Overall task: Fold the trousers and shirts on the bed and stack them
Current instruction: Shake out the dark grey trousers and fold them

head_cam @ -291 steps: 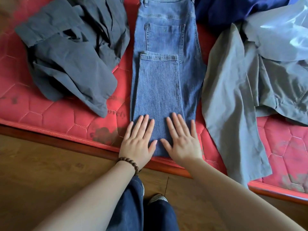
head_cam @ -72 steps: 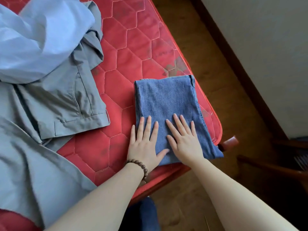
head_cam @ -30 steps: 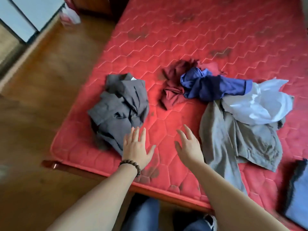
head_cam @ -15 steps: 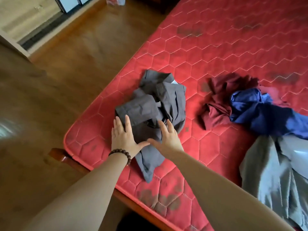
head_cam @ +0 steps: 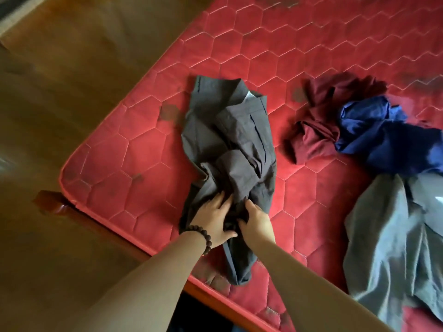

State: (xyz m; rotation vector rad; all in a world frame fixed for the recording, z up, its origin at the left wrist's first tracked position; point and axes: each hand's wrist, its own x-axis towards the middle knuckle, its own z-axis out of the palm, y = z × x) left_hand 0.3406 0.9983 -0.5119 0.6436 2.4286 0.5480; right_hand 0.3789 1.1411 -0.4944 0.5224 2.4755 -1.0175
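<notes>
Crumpled dark grey trousers (head_cam: 230, 140) lie near the left corner of the red quilted mattress (head_cam: 143, 149), one end hanging toward the front edge. Both my hands are on the near part of the heap. My left hand (head_cam: 213, 219), with a bead bracelet at the wrist, grips a fold, its fingertips sunk into the cloth. Right beside it, my right hand (head_cam: 256, 221) has its fingers curled into the same bunch of fabric. A maroon garment (head_cam: 316, 137) and a dark blue garment (head_cam: 383, 140) lie crumpled to the right. Light grey trousers (head_cam: 395, 248) spread at the right edge.
The wooden bed frame (head_cam: 48, 200) sticks out at the mattress corner on the left. Brown wooden floor (head_cam: 72, 92) fills the left side. Bare red mattress stretches behind the clothes.
The folded jeans were pressed flat at the bed's right end and are out of view now. My view turned left, and both hands went from hovering open to taking hold of the dark grey trousers.
</notes>
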